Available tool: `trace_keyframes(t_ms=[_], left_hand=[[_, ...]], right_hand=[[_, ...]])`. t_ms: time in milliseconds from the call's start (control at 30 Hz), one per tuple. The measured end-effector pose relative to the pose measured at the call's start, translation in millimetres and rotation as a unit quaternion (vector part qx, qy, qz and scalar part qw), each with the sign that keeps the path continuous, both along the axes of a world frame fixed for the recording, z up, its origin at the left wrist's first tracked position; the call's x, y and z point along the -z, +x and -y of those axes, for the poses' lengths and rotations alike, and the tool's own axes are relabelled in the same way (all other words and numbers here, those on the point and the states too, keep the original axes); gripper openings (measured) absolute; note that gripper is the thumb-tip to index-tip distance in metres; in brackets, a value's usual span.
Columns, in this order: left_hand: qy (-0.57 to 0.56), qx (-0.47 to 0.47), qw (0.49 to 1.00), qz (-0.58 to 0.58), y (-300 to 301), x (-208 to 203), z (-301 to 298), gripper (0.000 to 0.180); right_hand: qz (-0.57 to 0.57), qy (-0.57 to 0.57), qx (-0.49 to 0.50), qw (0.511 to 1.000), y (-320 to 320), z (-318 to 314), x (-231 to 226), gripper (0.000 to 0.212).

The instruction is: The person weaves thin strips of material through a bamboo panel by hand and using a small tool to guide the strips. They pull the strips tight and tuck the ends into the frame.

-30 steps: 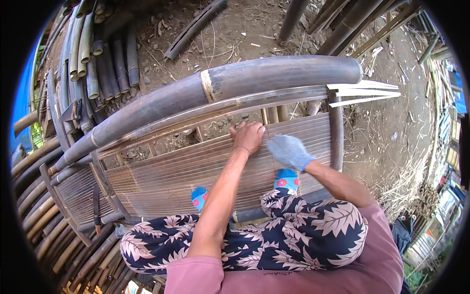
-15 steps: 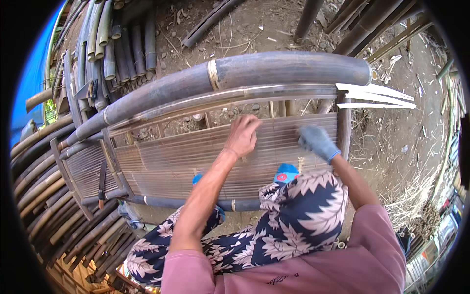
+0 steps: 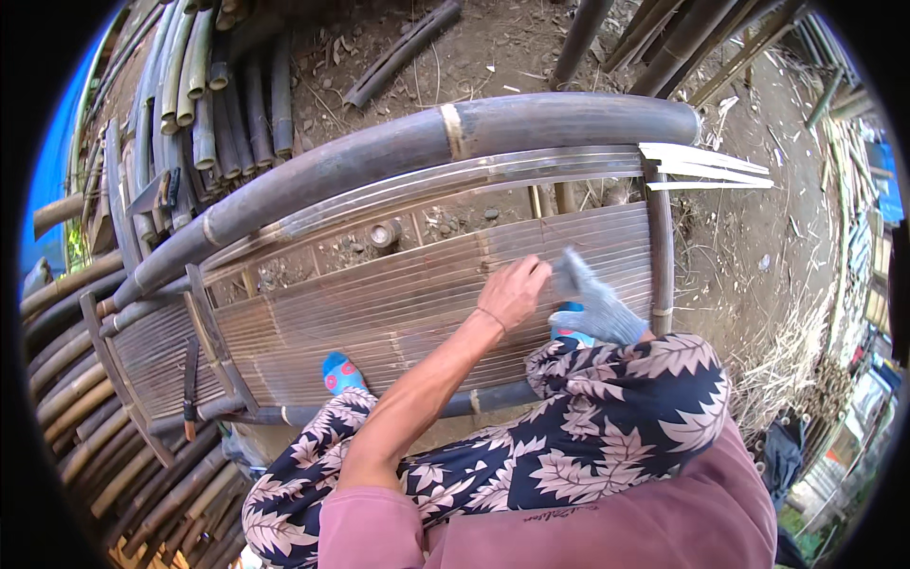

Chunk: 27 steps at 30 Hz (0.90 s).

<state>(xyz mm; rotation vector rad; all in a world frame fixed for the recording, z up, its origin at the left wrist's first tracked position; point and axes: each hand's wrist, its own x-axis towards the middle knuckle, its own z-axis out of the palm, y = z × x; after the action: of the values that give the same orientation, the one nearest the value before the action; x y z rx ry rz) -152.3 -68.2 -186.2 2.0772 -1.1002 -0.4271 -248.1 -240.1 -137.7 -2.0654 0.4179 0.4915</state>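
Observation:
Over the slatted bamboo panel (image 3: 332, 308) my two hands are close together, right of its middle. My bare left hand (image 3: 515, 289) has its fingers curled in a pinch; whatever they hold, if anything, is too small to make out. Just right of it is my right hand (image 3: 595, 303) in a grey-blue knitted glove, its fingers stretched upward and apart, somewhat blurred. Thin dark ties cross the slats near both hands. The panel lies within a dark bamboo frame, with a thick pole (image 3: 559, 123) along the far side.
My feet in blue socks (image 3: 339, 372) rest on the slats. A long-bladed knife (image 3: 191, 379) lies at the left end, and a saw (image 3: 156, 194) beyond it. Pale strips (image 3: 706, 169) jut out at the right. Bamboo poles (image 3: 204, 123) are piled at the left.
My left hand has moved right and slightly down. My right hand has come left, beside it, and its fingers have opened out. My left foot shows more now.

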Motion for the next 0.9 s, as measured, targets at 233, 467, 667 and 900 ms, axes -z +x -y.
trace_keyframes(t_ms=[233, 467, 667, 900], left_hand=[[0.092, -0.170, 0.981, -0.016, 92, -22, -91, 0.011], [0.207, -0.173, 0.962, 0.032, 140, 19, -157, 0.020], [0.327, -0.131, 0.908, -0.227, 149, 52, -153, 0.040], [0.245, -0.049, 0.920, -0.301, 162, 96, -148, 0.044]], right_hand=[[-0.014, 0.037, 0.217, 0.975, 39, 42, -64, 0.026], [0.142, -0.347, 0.183, 0.909, 85, 12, -19, 0.026], [0.017, -0.472, -0.123, 0.873, 151, -119, 86, 0.017], [-0.045, -0.100, -0.239, 0.965, 207, -152, 134, 0.028]])
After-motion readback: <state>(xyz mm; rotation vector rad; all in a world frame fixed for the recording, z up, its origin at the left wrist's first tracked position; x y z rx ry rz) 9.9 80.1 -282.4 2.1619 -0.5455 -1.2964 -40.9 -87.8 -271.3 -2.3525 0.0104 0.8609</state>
